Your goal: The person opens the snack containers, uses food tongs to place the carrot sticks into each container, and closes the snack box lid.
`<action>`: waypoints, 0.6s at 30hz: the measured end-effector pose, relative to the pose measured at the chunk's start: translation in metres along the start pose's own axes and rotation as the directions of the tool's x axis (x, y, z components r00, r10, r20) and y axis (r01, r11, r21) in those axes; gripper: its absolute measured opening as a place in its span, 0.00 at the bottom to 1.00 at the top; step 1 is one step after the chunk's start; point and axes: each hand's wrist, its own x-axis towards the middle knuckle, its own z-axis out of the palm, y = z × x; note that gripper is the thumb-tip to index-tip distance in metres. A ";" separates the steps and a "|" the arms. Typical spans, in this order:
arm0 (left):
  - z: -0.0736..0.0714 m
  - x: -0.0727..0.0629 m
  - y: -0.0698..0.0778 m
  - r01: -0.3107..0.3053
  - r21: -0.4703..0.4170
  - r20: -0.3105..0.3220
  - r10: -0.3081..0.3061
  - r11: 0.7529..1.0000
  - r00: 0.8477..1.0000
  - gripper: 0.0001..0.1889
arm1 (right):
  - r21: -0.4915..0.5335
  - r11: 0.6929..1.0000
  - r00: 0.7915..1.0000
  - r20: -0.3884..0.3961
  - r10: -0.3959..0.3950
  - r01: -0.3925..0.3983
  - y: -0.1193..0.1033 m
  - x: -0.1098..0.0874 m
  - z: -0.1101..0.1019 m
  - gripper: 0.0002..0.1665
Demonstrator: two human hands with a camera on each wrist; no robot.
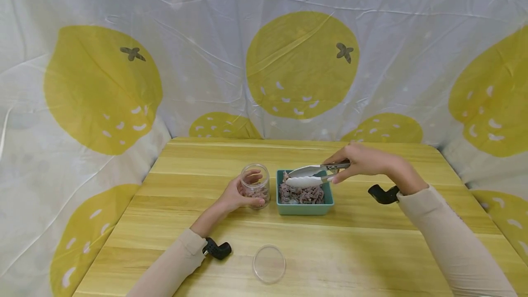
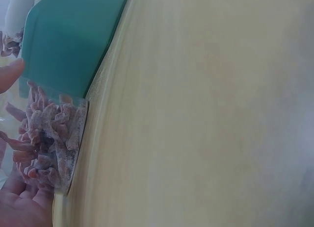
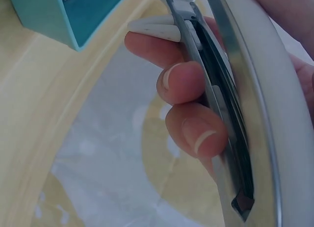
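Note:
My left hand [image 1: 236,195] curls round a clear jar [image 1: 255,186] standing on the table, thumb at the front and fingers behind. Brownish-pink dried strips [image 2: 46,138] fill its lower part. My right hand [image 1: 363,164] grips a pair of tongs [image 3: 221,89], fingers wrapped about the handles. White scalloped tips [image 1: 305,181] hang over a teal box [image 1: 305,211], just right of the jar, that holds more such strips [image 1: 307,195]. The tips stand a little apart; whether they pinch any strip I cannot tell.
A round clear lid [image 1: 269,264] lies on the wooden table [image 1: 350,260] in front of the jar and box. A fabric backdrop with yellow fruit prints [image 1: 303,65] rises behind the table and along both sides. Black wrist mounts [image 1: 218,249] sit at both sleeves.

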 end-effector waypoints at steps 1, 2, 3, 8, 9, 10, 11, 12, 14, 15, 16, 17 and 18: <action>0.000 0.000 0.000 0.002 0.000 0.001 -0.002 1.000 1.000 0.43 | 0.002 1.000 1.000 0.002 0.003 -0.003 -0.001 0.000 -0.001 0.37; 0.000 0.000 0.001 0.001 0.000 0.001 -0.001 1.000 1.000 0.44 | 0.004 1.000 1.000 0.003 0.007 -0.007 -0.002 0.000 -0.002 0.36; 0.001 0.000 0.001 0.003 0.001 0.001 -0.003 1.000 1.000 0.43 | 0.005 1.000 1.000 0.004 0.015 -0.015 -0.002 0.000 -0.002 0.36; 0.001 0.000 0.003 0.009 0.004 -0.001 -0.009 1.000 1.000 0.44 | -0.008 0.999 0.999 0.006 0.035 -0.035 -0.005 0.000 -0.006 0.32; 0.001 0.000 0.003 0.011 0.005 -0.002 -0.011 1.000 1.000 0.43 | -0.009 0.999 0.999 0.006 0.035 -0.035 -0.005 0.000 -0.006 0.32; 0.001 0.000 0.004 0.013 0.005 -0.003 -0.013 1.000 1.000 0.44 | -0.010 0.999 0.999 0.006 0.033 -0.033 -0.004 0.001 -0.006 0.32; 0.001 0.000 0.004 0.014 0.006 -0.005 -0.014 1.000 1.000 0.43 | -0.011 0.999 1.000 0.005 0.031 -0.031 -0.004 0.001 -0.007 0.32; 0.001 0.000 0.004 0.016 0.006 -0.007 -0.016 1.000 1.000 0.43 | -0.012 1.000 1.000 0.003 0.028 -0.028 -0.004 0.001 -0.006 0.32; 0.001 0.000 0.005 0.015 0.012 -0.006 -0.015 1.000 1.000 0.43 | -0.010 1.000 1.000 -0.001 0.016 -0.016 -0.002 0.002 -0.005 0.33; 0.001 0.000 0.005 0.014 0.013 -0.006 -0.014 1.000 1.000 0.43 | -0.010 1.000 1.000 -0.003 0.011 -0.011 -0.001 0.002 -0.004 0.33; 0.001 -0.001 0.005 0.014 0.014 -0.006 -0.014 1.000 1.000 0.43 | -0.011 1.000 1.000 -0.005 0.004 -0.004 0.000 0.003 -0.002 0.33; 0.001 -0.001 0.005 0.013 0.014 -0.006 -0.013 1.000 1.000 0.43 | -0.007 1.000 1.000 -0.005 -0.001 0.001 0.002 0.003 0.000 0.33; 0.001 -0.001 0.005 0.014 0.014 -0.006 -0.014 1.000 1.000 0.43 | -0.006 1.000 1.000 -0.005 -0.004 0.004 0.004 0.004 0.002 0.33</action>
